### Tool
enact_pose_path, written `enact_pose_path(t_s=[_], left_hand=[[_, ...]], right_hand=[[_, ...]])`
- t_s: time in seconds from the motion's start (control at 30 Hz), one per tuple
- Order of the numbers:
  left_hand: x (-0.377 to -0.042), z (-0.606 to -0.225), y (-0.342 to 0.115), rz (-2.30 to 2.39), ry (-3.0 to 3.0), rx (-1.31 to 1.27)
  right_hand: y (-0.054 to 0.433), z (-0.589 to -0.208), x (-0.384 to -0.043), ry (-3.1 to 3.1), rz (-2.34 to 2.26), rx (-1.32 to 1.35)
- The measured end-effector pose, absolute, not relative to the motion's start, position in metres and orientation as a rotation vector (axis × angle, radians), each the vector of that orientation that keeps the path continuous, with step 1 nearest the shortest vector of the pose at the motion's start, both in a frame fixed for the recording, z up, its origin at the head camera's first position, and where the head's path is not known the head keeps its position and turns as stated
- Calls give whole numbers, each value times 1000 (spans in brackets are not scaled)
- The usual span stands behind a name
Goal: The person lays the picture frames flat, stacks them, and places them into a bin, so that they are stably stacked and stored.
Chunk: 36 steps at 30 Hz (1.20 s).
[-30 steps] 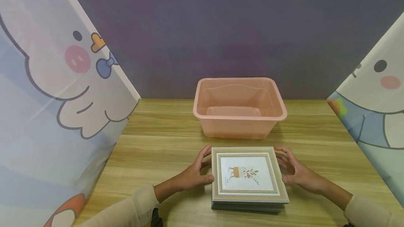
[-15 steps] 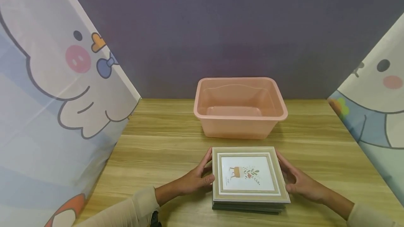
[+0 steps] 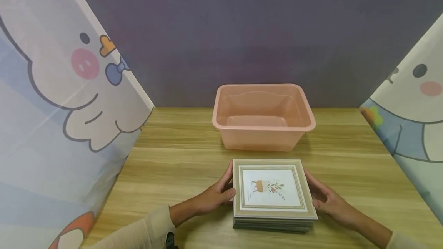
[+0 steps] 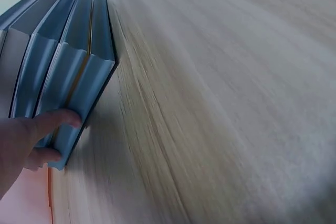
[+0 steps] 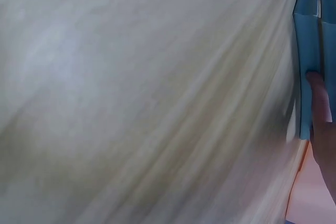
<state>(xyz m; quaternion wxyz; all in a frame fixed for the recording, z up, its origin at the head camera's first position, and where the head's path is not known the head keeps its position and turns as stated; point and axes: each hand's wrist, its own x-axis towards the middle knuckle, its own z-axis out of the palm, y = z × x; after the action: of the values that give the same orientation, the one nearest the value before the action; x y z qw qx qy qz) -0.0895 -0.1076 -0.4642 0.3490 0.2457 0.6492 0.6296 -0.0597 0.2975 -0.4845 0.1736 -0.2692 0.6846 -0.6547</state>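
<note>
A stack of several picture frames [image 3: 271, 214] lies on the table, its top one a beige frame around a print of a potted plant. My left hand [image 3: 215, 197] presses against the stack's left side, thumb toward me and fingers reaching along the edge. In the left wrist view, its fingertips [image 4: 68, 119] touch the blue-grey sides of the frames. On the opposite side, my right hand [image 3: 330, 201] touches the stack in the same manner. A straight finger of it [image 5: 319, 98] lies against the lower frames in the right wrist view. The remaining right fingers are partly hidden.
Just beyond the stack stands a pink plastic basin [image 3: 263, 139] with nothing in it. The wooden table [image 3: 180, 137] ends at a dark grey back panel [image 3: 249, 30], and cartoon-printed panels [image 3: 41, 137] rise at both sides.
Both hands have closed in against the stack's sides, the right fingers straightening along its edge. The frames and the basin stay in nearly the same place.
</note>
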Motion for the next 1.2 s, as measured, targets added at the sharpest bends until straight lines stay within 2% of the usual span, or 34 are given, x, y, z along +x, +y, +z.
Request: enact_pose_path(t_s=[0.57,0.8,1.03,1.2], left_hand=[[-102,-440,-109,1684,1561,585],[-103,-448,-113,1755,1523,530],[-103,-461,-115,1767,1542,528],[-103,-463,-117,1777,1529,538]], right_hand=[[290,-478,-60,1737,-1977,-717],[288,-469,-65,1741,-1919,-685],[290,-461,-63,1992,-1688,-619],[287,-463,-64,1812,-1789,-679]])
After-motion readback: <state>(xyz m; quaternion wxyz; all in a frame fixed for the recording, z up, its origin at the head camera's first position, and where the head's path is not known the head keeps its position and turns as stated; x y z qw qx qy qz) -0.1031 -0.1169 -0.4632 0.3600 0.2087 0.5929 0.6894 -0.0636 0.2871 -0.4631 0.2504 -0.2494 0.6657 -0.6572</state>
